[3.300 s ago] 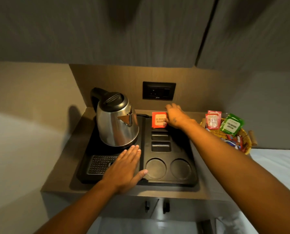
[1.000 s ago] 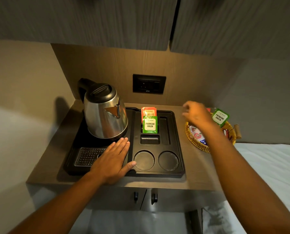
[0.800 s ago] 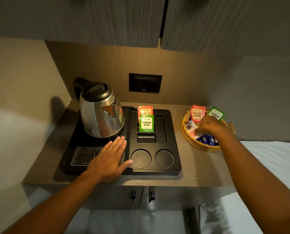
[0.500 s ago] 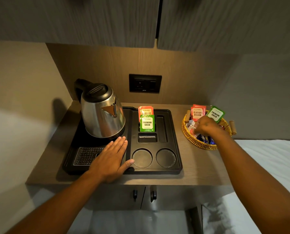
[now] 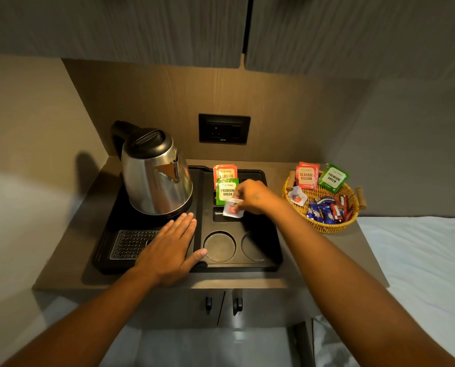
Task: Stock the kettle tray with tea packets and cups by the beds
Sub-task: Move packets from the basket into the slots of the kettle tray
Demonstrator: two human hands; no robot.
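Note:
The black kettle tray (image 5: 270, 258) lies on a wooden counter with a steel kettle (image 5: 156, 178) at its left. A red Classic packet (image 5: 224, 172) and a green Premium Green packet (image 5: 227, 191) stand upright in its back slots. My right hand (image 5: 255, 196) pinches a small white packet with a red mark (image 5: 233, 208) just over the third slot. My left hand (image 5: 169, 247) rests flat, fingers apart, on the tray's front left part. Two round cup recesses (image 5: 219, 246) at the front hold nothing.
A wicker basket (image 5: 324, 226) at the right holds red and green tea packets (image 5: 307, 176), a white packet and blue and red sachets. A wall socket (image 5: 223, 128) sits behind the tray, cabinets hang overhead, and a white bed (image 5: 420, 260) lies to the right.
My right hand left the basket with a small white packet and moved left over the tray's slots. My left hand stayed flat on the tray.

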